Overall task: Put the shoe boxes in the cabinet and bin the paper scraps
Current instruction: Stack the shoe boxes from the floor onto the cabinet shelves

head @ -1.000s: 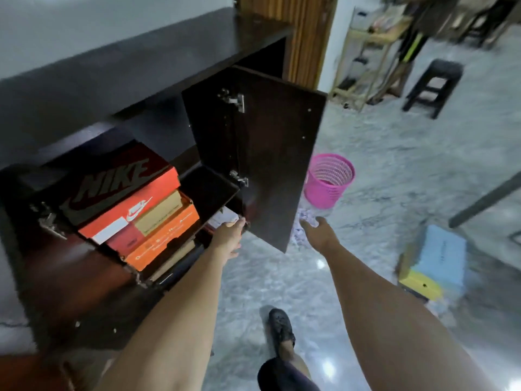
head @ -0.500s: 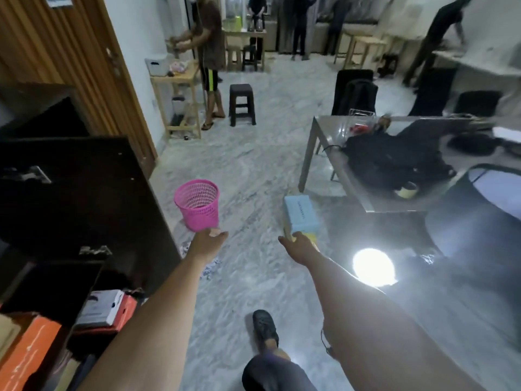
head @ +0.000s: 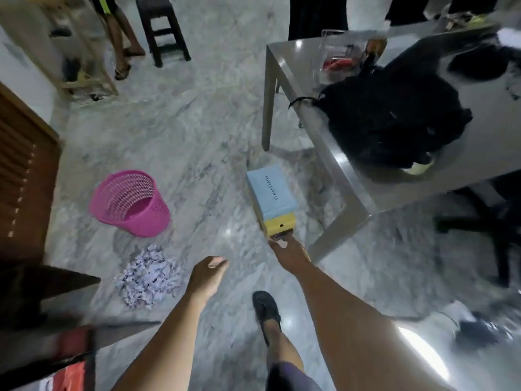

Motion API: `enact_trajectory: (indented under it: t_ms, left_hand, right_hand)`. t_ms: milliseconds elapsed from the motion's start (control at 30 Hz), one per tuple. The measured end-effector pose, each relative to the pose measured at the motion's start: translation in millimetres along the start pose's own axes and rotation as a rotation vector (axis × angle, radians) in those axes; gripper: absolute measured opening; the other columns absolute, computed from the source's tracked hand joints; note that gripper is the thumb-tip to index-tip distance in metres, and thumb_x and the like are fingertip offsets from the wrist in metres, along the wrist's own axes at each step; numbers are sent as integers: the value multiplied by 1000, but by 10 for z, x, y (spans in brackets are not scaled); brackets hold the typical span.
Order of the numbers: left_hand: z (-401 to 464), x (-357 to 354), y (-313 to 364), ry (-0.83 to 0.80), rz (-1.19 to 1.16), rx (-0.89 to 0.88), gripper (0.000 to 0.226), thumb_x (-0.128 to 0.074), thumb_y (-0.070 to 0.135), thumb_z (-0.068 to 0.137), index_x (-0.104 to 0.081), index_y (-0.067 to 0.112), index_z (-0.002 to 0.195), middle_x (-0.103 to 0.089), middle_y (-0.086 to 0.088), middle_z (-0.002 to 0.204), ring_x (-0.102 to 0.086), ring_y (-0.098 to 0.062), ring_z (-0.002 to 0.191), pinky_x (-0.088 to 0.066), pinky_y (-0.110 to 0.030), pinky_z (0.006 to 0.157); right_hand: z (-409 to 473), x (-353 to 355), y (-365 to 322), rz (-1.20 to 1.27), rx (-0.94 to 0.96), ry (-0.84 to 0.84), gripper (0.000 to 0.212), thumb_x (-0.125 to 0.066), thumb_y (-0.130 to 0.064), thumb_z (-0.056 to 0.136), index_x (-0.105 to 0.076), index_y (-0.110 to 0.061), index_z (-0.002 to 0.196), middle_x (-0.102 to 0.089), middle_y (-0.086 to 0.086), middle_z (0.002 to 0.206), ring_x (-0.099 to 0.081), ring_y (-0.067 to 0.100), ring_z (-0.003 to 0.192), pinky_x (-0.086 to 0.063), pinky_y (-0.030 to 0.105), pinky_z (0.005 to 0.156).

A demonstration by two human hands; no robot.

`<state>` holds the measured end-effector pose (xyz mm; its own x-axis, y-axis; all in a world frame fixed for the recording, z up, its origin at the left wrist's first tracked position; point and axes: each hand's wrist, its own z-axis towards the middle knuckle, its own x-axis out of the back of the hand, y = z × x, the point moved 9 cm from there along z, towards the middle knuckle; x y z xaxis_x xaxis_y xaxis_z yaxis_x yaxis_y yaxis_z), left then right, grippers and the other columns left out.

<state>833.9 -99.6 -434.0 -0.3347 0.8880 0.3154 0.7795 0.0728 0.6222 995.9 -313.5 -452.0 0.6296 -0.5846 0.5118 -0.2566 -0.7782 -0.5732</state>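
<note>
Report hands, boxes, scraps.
Left hand open, empty. Right hand reaching the stacked blue and yellow cardboard shoe boxes. Shredded paper scraps beside pink plastic basket.

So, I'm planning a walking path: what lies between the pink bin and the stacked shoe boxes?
In the head view, only bare marble floor separates the pink bin from the shoe boxes.

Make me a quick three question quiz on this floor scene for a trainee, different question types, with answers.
1. True or false: the paper scraps are already inside the pink basket.
2. What colour is the box under the blue shoe box?
3. Which hand is nearest the box stack: A left hand, B right hand?

Key: 1 false, they lie on the floor beside it. 2 yellow. 3 B.
</note>
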Motion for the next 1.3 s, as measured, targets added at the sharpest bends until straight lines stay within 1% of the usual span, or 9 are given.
enact_trajectory:
  t_ms: [133, 333, 467, 567, 633, 800, 900, 1100, 1300]
  left_hand:
    - [1495, -468, 109, -52, -33, 135, 37, -69, 35, 94, -65, 19, 127, -67, -5, 127, -66, -24, 107, -53, -31, 74]
    - [3805, -1276, 355, -128, -100, 110, 50, -75, 33, 90, -60, 20, 135, -64, -7, 128, -65, -16, 98, -54, -32, 83]
    - [5034, -1688, 495, -66, -188, 74, 54, -73, 37, 89, -54, 26, 139, -62, -5, 135, -64, -20, 107, -57, -36, 83]
    - [5469, -2126, 465, -101, -155, 42, 64, -67, 39, 95, -38, 24, 150, -52, 7, 128, -57, -10, 89, -57, -39, 90]
    - [5554, -2414, 340, -132, -189, 31, 58, -66, 43, 95, -42, 24, 145, -55, 9, 127, -59, -14, 101, -55, -40, 95]
    - [5336, -2550, -203, -69, -290, -4, 42, -73, 39, 90, -56, 26, 126, -67, 3, 117, -65, -17, 104, -56, -34, 85]
    - [4875, -2391, -523, -73, -218, -42, 48, -72, 33, 91, -54, 23, 135, -66, 2, 123, -64, -20, 108, -50, -29, 80]
    - [3487, -1680, -1462, -45, -218, -62, 57, -73, 31, 91, -49, 22, 143, -63, 4, 132, -60, -17, 119, -49, -33, 99]
    - [1376, -689, -3054, 119, -389, -10, 47, -74, 15, 91, -53, 34, 129, -67, 12, 122, -61, 7, 105, -50, -9, 80]
  right_hand:
    - [1501, 63, 21, 113, -127, 74, 59, -57, -54, 97, -52, -17, 144, -58, 10, 142, -56, 31, 128, -47, 37, 101]
    - [3765, 198, 468, 263, -244, 265, 62, -65, -48, 95, -50, -14, 145, -52, 13, 148, -54, 32, 131, -40, 30, 90]
    - [4939, 248, 750, 249, -217, 332, 78, -72, -49, 90, -40, -12, 151, -48, 15, 151, -53, 32, 133, -44, 36, 101]
    - [5438, 96, 907, 269, -164, 269, 97, -80, -49, 84, -30, -12, 158, -47, 10, 153, -52, 29, 133, -43, 36, 102]
    - [5531, -105, 1018, 327, -162, 168, 93, -81, -47, 83, -34, -21, 158, -51, 3, 144, -54, 29, 127, -47, 45, 101]
    - [5255, -441, 1381, 518, -213, 73, 41, -84, -27, 82, -67, -26, 119, -73, -2, 112, -68, 28, 110, -58, 45, 85]
    - [4783, -614, 1454, 570, -221, 38, 41, -84, -18, 82, -69, -21, 120, -75, 5, 113, -71, 30, 104, -58, 39, 77]
    - [3226, -1308, 1400, 554, -199, -125, 51, -85, -21, 79, -67, -21, 127, -73, 4, 119, -69, 27, 107, -58, 41, 81]
    - [1028, -2606, 1576, 447, -174, -277, 54, -85, -21, 65, -71, -9, 115, -76, 16, 99, -71, 36, 86, -58, 35, 63]
